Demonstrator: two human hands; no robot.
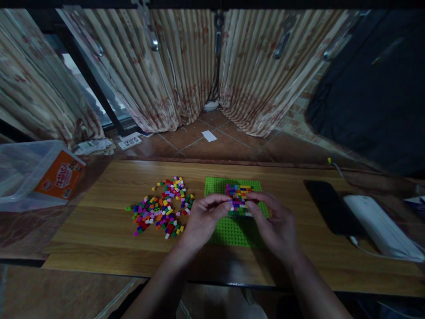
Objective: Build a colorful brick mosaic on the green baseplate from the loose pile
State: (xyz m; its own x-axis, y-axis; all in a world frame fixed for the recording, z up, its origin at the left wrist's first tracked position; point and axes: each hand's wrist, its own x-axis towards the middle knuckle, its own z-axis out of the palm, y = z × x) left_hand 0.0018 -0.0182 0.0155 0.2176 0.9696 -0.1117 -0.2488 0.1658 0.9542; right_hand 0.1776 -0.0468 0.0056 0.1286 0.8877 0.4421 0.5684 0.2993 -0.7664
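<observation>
A block built of many small coloured bricks (239, 192) stands on a green studded baseplate (232, 232). My left hand (207, 217) is at the block's left side, thumb and forefinger pinched together at a small lilac building brick (229, 202); whether that brick is loose or part of the block I cannot tell. On the right side, my right hand (277, 223) has its thumb and forefinger closed against the block's edge. Its other fingers are curled and partly hidden. Left of the baseplate lies a spread-out pile of loose building bricks (159, 210) in mixed colours.
The wooden table (106, 239) carries a black phone (327, 206) and a white power strip (378, 223) with a cable at the right. A clear plastic box (29, 177) with an orange label stands at the far left. Striped curtains (179, 75) hang beyond the table.
</observation>
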